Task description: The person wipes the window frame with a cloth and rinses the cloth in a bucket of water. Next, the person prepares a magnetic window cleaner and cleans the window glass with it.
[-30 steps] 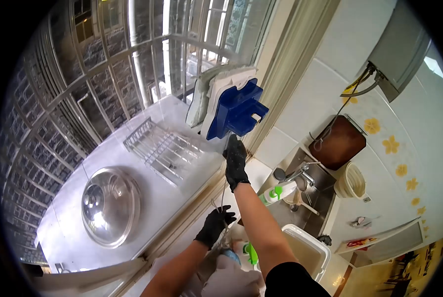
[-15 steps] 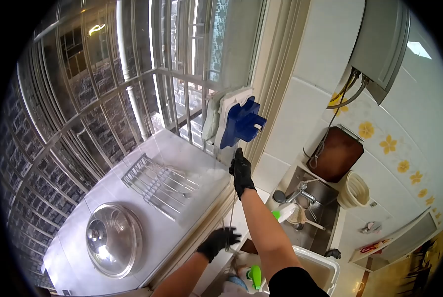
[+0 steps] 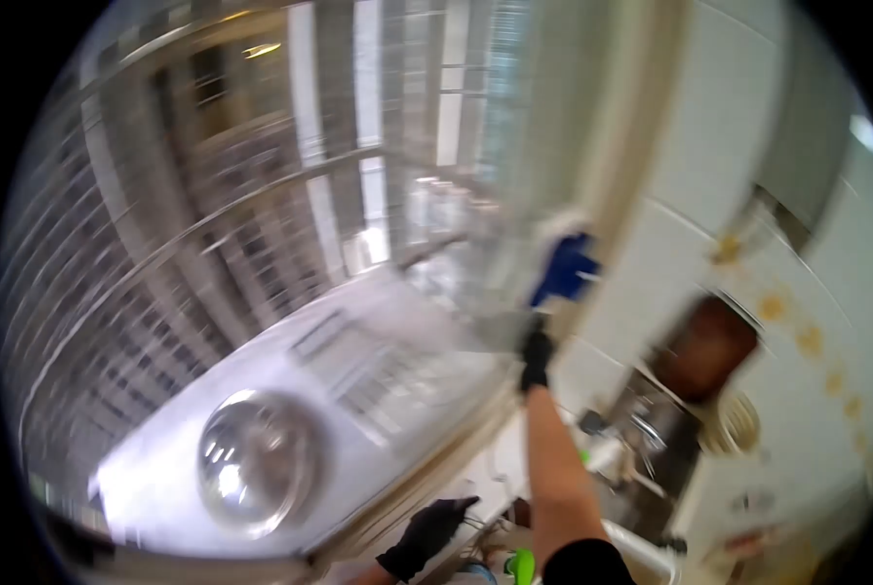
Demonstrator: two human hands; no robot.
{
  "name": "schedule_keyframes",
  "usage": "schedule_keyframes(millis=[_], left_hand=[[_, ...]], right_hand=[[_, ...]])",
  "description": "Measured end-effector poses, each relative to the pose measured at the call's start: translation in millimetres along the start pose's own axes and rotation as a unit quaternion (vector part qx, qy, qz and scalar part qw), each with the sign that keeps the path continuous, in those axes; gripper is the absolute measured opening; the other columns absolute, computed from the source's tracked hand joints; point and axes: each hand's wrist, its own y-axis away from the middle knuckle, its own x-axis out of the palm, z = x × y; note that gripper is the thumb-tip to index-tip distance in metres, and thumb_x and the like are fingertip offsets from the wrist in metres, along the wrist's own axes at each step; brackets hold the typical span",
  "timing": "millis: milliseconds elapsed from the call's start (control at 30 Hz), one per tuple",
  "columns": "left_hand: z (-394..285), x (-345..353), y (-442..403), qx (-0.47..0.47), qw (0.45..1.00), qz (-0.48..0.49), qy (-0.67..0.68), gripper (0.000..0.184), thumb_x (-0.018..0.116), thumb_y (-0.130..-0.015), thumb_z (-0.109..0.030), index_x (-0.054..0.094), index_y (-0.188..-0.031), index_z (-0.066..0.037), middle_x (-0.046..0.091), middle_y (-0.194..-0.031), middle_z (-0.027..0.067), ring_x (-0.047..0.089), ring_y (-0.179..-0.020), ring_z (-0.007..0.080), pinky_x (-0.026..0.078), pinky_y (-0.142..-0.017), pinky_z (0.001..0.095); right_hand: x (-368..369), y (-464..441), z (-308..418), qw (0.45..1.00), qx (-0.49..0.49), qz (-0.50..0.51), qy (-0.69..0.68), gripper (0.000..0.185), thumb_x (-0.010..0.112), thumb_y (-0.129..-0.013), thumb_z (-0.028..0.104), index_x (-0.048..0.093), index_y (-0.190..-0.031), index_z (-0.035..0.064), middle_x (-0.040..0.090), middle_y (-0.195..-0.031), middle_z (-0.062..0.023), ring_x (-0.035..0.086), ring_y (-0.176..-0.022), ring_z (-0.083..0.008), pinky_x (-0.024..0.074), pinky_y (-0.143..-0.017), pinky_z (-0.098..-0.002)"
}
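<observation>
A blue window wiper [image 3: 565, 270] with a white pad is held up at the window glass [image 3: 543, 127]. My right hand [image 3: 536, 356], in a black glove, is closed round its handle just below the blue head. My left hand [image 3: 431, 533], also gloved in black, is low near the window ledge [image 3: 475, 466], holding nothing that I can see. Its fingers point to the right, apart from the wiper. Motion blur hides the fine detail of both hands.
Beyond the glass, a clear domed lid [image 3: 259, 463] and a wire rack [image 3: 373, 380] lie on a pale shelf [image 3: 163, 478] inside metal bars. On the right are a sink [image 3: 665, 429], a brown board [image 3: 704, 346] and a cream basket [image 3: 734, 424]. A green bottle [image 3: 522, 565] stands below.
The view has swung, shifting the scene rightward with blur. My right hand still grips the wiper. My left hand appears lower in view, its fingers less spread than before.
</observation>
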Motion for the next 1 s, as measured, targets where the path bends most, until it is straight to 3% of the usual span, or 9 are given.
schedule_keyframes(millis=[267,400,467,533,800,833,933,967,1000], left_hand=[[-147,-140,153,-0.098,0.912,-0.003,-0.397,0.037,0.055,-0.084,-0.031,0.059,-0.108,-0.004,0.058,-0.087,0.0141,0.057,-0.081,0.0274,0.044,-0.078,0.0438],[-139,-177,218,-0.148,0.734,-0.043,-0.661,0.019,0.056,-0.074,-0.022,0.057,-0.074,-0.003,0.054,-0.080,0.0160,0.055,-0.079,0.0308,0.044,-0.083,0.0472],[-131,-175,228,-0.069,0.480,0.010,-0.874,0.031,0.054,-0.074,-0.026,0.059,-0.076,0.005,0.056,-0.074,0.0199,0.056,-0.071,0.0320,0.049,-0.076,0.0501],[-128,-180,230,-0.015,0.471,0.025,-0.882,0.029,0.055,-0.071,-0.024,0.061,-0.073,0.004,0.058,-0.069,0.0157,0.058,-0.068,0.0312,0.052,-0.073,0.0458],[-127,-180,240,-0.050,0.627,0.006,-0.778,0.018,0.059,-0.072,-0.016,0.060,-0.077,0.002,0.058,-0.080,0.0154,0.057,-0.078,0.0311,0.050,-0.082,0.0439],[-118,-180,242,-0.012,0.496,0.010,-0.868,0.019,0.060,-0.071,-0.017,0.061,-0.078,0.001,0.058,-0.081,0.0151,0.057,-0.078,0.0299,0.050,-0.080,0.0433],[-127,-187,239,0.011,0.539,0.030,-0.842,0.013,0.059,-0.072,-0.016,0.056,-0.070,-0.003,0.054,-0.071,0.0125,0.055,-0.071,0.0284,0.051,-0.072,0.0410],[-130,-187,241,0.008,0.617,0.032,-0.786,0.012,0.061,-0.069,-0.017,0.054,-0.068,-0.007,0.052,-0.068,0.0110,0.055,-0.067,0.0284,0.050,-0.066,0.0384],[-146,-197,233,-0.013,0.878,-0.029,-0.478,0.011,0.064,-0.075,-0.018,0.060,-0.076,-0.007,0.056,-0.071,0.0101,0.057,-0.067,0.0274,0.049,-0.062,0.0365]], right_hand=[[2,53,85,0.988,0.123,0.052,-0.080,0.073,0.041,-0.092,0.059,0.033,-0.143,0.0070,0.039,-0.144,-0.0078,0.040,-0.127,-0.0230,0.0300,-0.105,-0.0348],[-21,-18,14,0.996,0.048,0.063,-0.042,0.061,0.039,-0.096,0.050,0.031,-0.145,0.0142,0.036,-0.146,-0.0052,0.036,-0.130,-0.0187,0.0250,-0.108,-0.0301],[-11,-1,29,0.997,0.055,0.054,-0.031,0.060,0.039,-0.096,0.049,0.031,-0.145,0.0138,0.037,-0.146,-0.0051,0.037,-0.129,-0.0182,0.0258,-0.107,-0.0296],[-3,16,39,0.997,0.050,0.048,-0.014,0.060,0.039,-0.097,0.048,0.031,-0.145,0.0133,0.037,-0.145,-0.0050,0.038,-0.128,-0.0178,0.0266,-0.106,-0.0291],[7,33,47,0.997,0.052,0.055,-0.025,0.056,0.037,-0.098,0.043,0.031,-0.145,0.0116,0.040,-0.143,-0.0046,0.041,-0.123,-0.0158,0.0298,-0.103,-0.0271],[6,30,47,0.996,0.056,0.057,-0.033,0.056,0.037,-0.098,0.042,0.031,-0.145,0.0114,0.041,-0.142,-0.0045,0.042,-0.122,-0.0156,0.0302,-0.103,-0.0269],[-4,17,43,0.992,0.058,0.069,-0.090,0.055,0.036,-0.099,0.041,0.031,-0.145,0.0107,0.042,-0.142,-0.0044,0.043,-0.121,-0.0149,0.0314,-0.102,-0.0261],[-7,12,38,0.989,0.060,0.077,-0.114,0.054,0.036,-0.099,0.040,0.031,-0.145,0.0105,0.042,-0.141,-0.0043,0.044,-0.120,-0.0146,0.0318,-0.101,-0.0259],[-11,8,32,0.986,0.051,0.082,-0.137,0.054,0.035,-0.099,0.039,0.031,-0.145,0.0102,0.042,-0.141,-0.0043,0.044,-0.119,-0.0144,0.0322,-0.101,-0.0256]])
